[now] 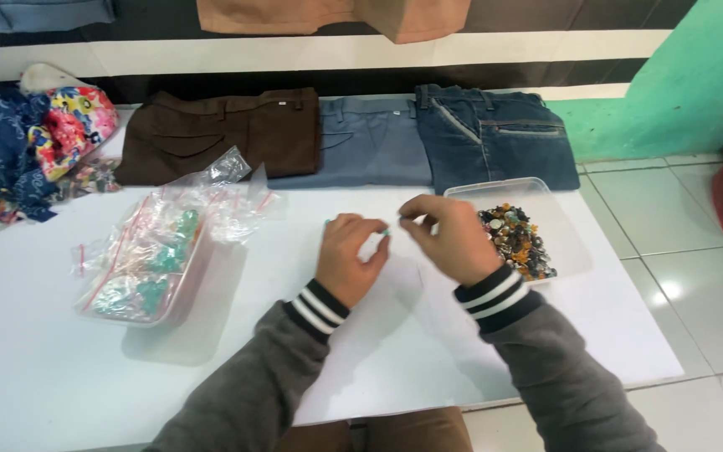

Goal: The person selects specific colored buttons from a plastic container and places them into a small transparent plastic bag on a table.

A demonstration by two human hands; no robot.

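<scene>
A tiny green bead (385,232), or something very like it, since it is too small to make out for certain, sits pinched at the fingertips of the left hand (349,258), raised just above the white table (35,368) near its middle. The right hand (452,238) meets it from the other side, thumb and forefinger pressed together as if on something fine; what they nip I cannot tell. Both hands hover close together, seemingly so the small piece can be worked between them.

Just right of the right hand lies a clear tray (571,243) heaped with mixed dark and gold beads (516,238), within easy reach. To the left, a clear tub (169,314) holds zip bags (156,251) of pale and green pieces, apart from the hands. Along the far edge, 3 folded trousers lie side by side: brown trousers (219,134), grey trousers (370,142) and dark jeans (495,138). Floral cloth (69,125) is bunched at the far left.
</scene>
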